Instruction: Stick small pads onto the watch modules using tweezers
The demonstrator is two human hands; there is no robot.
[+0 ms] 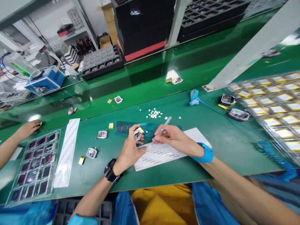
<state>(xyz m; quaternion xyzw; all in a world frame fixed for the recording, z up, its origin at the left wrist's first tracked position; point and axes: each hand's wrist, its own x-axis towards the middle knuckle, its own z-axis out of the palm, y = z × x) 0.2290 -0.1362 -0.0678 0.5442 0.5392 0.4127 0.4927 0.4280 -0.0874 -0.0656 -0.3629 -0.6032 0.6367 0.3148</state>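
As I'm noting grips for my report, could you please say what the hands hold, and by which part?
Right hand: tweezers, around their middle. Left hand: a small electronic device, apparently by its edges.

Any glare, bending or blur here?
Head view: glare patches on the green bench, one beside the co-worker's hand; head view: the white post leans, possibly tilt or lens distortion; head view: the blue box looks softer than the tweezers.

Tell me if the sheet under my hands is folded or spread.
Spread: the sheet lies flat on the table, printing showing, no fold visible.
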